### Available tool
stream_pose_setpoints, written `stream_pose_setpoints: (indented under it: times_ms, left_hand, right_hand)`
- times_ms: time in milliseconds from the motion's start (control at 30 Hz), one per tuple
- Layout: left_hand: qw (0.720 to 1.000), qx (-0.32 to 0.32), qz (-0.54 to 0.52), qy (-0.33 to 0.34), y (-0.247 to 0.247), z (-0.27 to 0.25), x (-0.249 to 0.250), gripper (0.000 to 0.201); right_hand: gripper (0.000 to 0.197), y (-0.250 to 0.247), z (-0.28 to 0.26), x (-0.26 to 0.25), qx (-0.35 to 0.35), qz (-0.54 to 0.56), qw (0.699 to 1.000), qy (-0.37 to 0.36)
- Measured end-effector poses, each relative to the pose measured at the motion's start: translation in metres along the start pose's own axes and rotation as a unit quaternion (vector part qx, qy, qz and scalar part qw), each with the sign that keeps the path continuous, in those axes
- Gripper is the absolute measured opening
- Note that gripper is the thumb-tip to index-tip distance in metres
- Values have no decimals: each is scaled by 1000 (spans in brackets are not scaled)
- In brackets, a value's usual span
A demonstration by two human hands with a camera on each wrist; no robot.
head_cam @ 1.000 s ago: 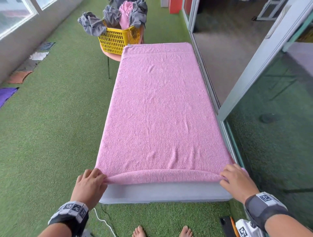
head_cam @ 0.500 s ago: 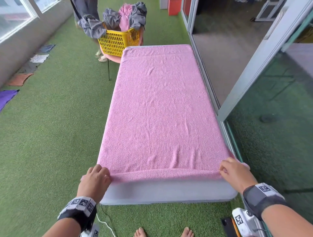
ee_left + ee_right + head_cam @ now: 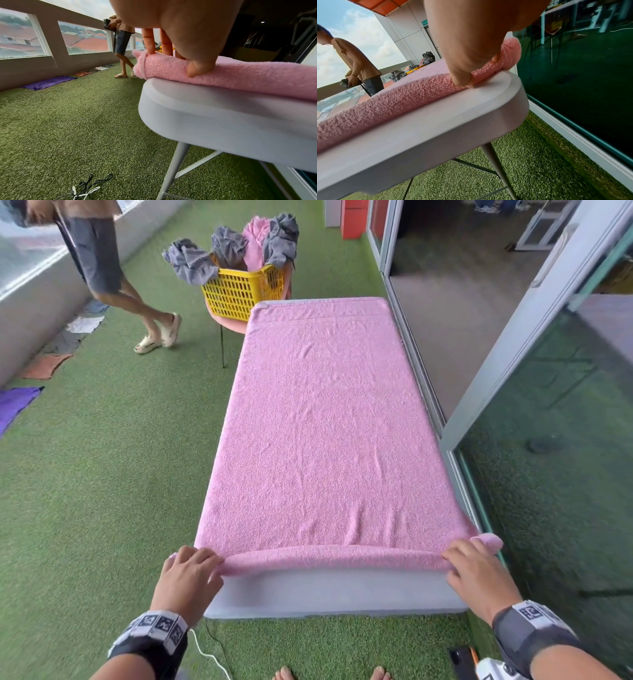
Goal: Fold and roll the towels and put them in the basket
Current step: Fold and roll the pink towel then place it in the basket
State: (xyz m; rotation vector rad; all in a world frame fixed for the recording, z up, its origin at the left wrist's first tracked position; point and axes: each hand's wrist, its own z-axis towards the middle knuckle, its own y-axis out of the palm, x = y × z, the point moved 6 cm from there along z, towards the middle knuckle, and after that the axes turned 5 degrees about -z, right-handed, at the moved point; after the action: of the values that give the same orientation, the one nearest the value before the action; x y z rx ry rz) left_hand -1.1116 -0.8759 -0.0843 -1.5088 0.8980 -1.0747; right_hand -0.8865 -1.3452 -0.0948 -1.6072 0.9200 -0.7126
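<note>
We are rolling: the pink towel (image 3: 329,422) lies flat along the bench (image 3: 335,590), its near edge already turned into a thin roll at the bench's near end. Our left hand (image 3: 190,575) pinches the roll's left end, thumb in front and fingers on top; our right hand (image 3: 476,571) grips the right end likewise. The basket (image 3: 239,290), holding loose towels, stands beyond the far end. Next, we judge, both hands must push forward evenly so the roll stays tight and straight.

No readable text; green wall sign (image 3: 424,22) illegible.
</note>
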Motion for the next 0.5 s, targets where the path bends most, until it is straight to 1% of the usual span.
stream_pose_setpoints:
  times_ms: [67, 133, 167, 200, 233, 333, 400, 467, 500]
  left_hand:
    - [1000, 8, 4, 13, -1, -3, 3, 22]
    - [999, 24, 4, 23, -3, -6, 4, 8]
    - [1000, 24, 1, 17, -3, -8, 4, 14]
    - [999, 26, 4, 22, -1, -9, 4, 21]
    - [999, 27, 9, 19, 1, -9, 4, 23]
    - [999, 22, 26, 11, 2, -8, 3, 14]
    - [999, 13, 41, -3, 1, -3, 2, 12]
    - [999, 8, 47, -23, -1, 2, 3, 12]
    - [998, 8, 46, -33, -4, 5, 4, 11]
  right_hand:
    - [13, -4, 1, -2, 4, 9, 1000, -8]
    - [6, -6, 2, -2, 1, 12, 1000, -15]
    - [5, -6, 1, -2, -4, 8, 1000, -19]
    - [7, -6, 1, -1, -9, 9, 1000, -19]
    - [10, -6, 1, 0, -13, 12, 1000, -17]
    - [18, -11, 4, 0, -26, -3, 1000, -4]
    - [23, -16, 9, -1, -37, -15, 999, 6]
    - [29, -23, 15, -5, -45, 11, 999, 17]
    - [29, -25, 18, -5, -43, 34, 998, 23]
